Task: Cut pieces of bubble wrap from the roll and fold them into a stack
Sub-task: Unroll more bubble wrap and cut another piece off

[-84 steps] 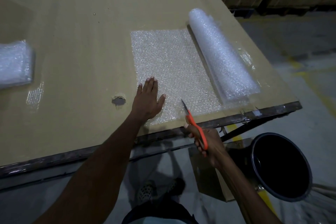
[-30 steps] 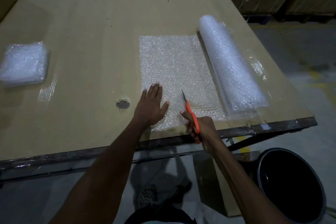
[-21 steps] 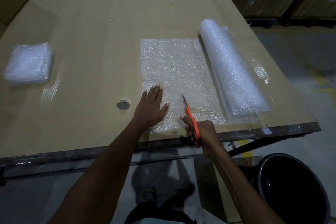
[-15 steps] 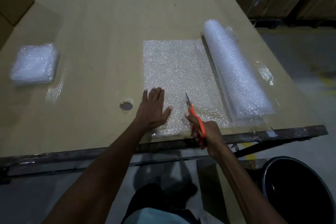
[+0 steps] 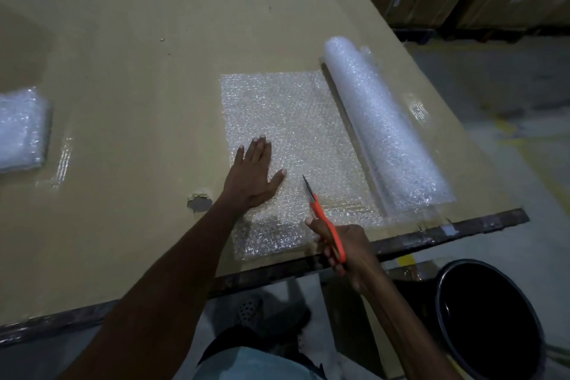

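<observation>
A bubble wrap roll [image 5: 382, 129] lies on the right side of the cardboard-covered table [image 5: 138, 71]. An unrolled sheet of bubble wrap [image 5: 287, 120] spreads flat to its left, reaching the table's near edge. My left hand [image 5: 254, 177] presses flat on the sheet's near left part, fingers straight. My right hand [image 5: 345, 248] grips orange-handled scissors [image 5: 322, 219] at the near edge; the blades point away from me into the sheet, just right of my left thumb. A stack of folded bubble wrap [image 5: 20, 129] sits at the far left.
A hole in the cardboard [image 5: 199, 202] shows left of my left wrist. A black bin [image 5: 490, 321] stands on the floor below the table's right corner. The dark metal table edge [image 5: 447, 230] runs along the front. Stacked boxes line the back right.
The scissors have moved forward from the table's near edge into the sheet. My left hand stays flat on the wrap. The view has shifted, putting the folded stack nearer the left frame edge.
</observation>
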A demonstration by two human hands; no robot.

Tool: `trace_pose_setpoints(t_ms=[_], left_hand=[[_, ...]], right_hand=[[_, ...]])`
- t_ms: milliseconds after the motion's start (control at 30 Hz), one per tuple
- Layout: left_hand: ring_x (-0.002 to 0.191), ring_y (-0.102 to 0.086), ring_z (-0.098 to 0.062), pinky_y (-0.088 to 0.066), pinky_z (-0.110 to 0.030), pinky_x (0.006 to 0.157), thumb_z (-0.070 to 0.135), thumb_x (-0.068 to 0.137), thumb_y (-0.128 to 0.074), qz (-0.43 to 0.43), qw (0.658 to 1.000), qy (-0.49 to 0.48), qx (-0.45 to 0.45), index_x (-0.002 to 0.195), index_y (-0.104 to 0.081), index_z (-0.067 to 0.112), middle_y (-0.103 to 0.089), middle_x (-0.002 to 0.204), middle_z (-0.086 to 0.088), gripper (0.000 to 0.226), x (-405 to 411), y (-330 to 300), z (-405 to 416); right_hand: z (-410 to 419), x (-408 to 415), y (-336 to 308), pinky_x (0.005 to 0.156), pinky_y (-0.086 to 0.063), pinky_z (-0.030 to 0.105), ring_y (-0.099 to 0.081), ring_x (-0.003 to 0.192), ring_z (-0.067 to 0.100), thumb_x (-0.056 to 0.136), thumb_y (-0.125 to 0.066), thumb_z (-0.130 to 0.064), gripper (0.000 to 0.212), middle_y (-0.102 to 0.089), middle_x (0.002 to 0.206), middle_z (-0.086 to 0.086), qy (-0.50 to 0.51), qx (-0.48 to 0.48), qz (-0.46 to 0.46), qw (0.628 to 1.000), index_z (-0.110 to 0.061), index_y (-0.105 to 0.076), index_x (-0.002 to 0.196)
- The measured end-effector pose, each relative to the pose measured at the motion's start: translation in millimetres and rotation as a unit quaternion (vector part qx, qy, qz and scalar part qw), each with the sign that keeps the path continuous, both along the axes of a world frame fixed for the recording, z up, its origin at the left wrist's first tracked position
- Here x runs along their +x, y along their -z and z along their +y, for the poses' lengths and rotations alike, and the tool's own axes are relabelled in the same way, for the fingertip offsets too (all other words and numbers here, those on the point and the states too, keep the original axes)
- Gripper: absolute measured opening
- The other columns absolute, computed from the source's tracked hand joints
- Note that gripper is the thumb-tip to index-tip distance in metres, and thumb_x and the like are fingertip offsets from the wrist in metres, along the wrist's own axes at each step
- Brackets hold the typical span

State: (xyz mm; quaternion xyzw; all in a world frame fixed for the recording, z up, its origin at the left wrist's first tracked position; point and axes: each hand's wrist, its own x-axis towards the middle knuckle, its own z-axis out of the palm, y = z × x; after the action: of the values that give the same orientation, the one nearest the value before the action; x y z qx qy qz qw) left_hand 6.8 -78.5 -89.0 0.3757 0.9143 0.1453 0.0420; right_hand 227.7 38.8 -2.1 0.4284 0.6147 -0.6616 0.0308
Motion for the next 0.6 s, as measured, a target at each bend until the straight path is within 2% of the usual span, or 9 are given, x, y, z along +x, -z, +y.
trace_pose_setpoints(t_ms=[67, 200, 333, 433, 600], left_hand=[[0.154, 0.004, -0.022, 0.000, -0.047, 0.124, 0.062, 0.102, -0.023, -0.001, 1.000, -0.001, -0.003, 0.159, -0.008, 0.006, 0.000, 0.167, -0.011, 0.082, -1, -1, 0], [0.154, 0.003, -0.022, 0.000, -0.047, 0.125, 0.061, 0.102, -0.024, 0.001, 1.000, 0.002, -0.003, 0.159, -0.008, 0.005, 0.000, 0.167, -0.012, 0.081, 0, 0, -1], [0.154, 0.004, -0.022, 0.000, -0.046, 0.125, 0.061, 0.101, -0.023, -0.004, 1.000, 0.001, -0.002, 0.159, -0.007, 0.005, 0.001, 0.167, -0.012, 0.082, 1, -1, -1], [0.154, 0.003, -0.023, 0.001, -0.045, 0.125, 0.062, 0.099, -0.021, -0.005, 1.000, 0.002, -0.002, 0.159, -0.007, 0.005, 0.000, 0.167, -0.012, 0.084, 1, -1, -1], [0.154, 0.004, -0.023, 0.001, -0.045, 0.125, 0.063, 0.098, -0.019, -0.005, 1.000, 0.001, -0.002, 0.159, -0.007, 0.005, 0.000, 0.167, -0.012, 0.085, 1, -1, -2]], right_hand=[[-2, 0, 2, 0.035, -0.025, 0.017, -0.038, 0.031, 0.014, 0.078, -0.086, -0.036, 0.060, -0.052, 0.050, 0.013, 0.005, 0.002, 0.012, 1.000, 0.021, -0.067, 0.086], [-5, 3, 1, 0.034, -0.027, 0.018, -0.039, 0.031, 0.013, 0.078, -0.085, -0.039, 0.045, -0.053, 0.052, 0.013, -0.006, 0.001, 0.013, 1.000, 0.002, -0.067, 0.076], [-1, -10, -3, 0.036, -0.028, 0.018, -0.041, 0.035, 0.016, 0.075, -0.087, -0.043, 0.046, -0.054, 0.054, 0.014, -0.002, 0.001, 0.004, 1.000, -0.001, -0.066, 0.073], [1, -13, 0, 0.035, -0.025, 0.017, -0.037, 0.032, 0.015, 0.076, -0.087, -0.038, 0.043, -0.051, 0.048, 0.010, 0.002, -0.007, 0.011, 1.000, -0.006, -0.061, 0.066], [0, -4, 5, 0.035, -0.024, 0.017, -0.038, 0.032, 0.015, 0.076, -0.087, -0.039, 0.044, -0.051, 0.050, 0.011, -0.001, -0.009, 0.016, 1.000, -0.002, -0.062, 0.071]])
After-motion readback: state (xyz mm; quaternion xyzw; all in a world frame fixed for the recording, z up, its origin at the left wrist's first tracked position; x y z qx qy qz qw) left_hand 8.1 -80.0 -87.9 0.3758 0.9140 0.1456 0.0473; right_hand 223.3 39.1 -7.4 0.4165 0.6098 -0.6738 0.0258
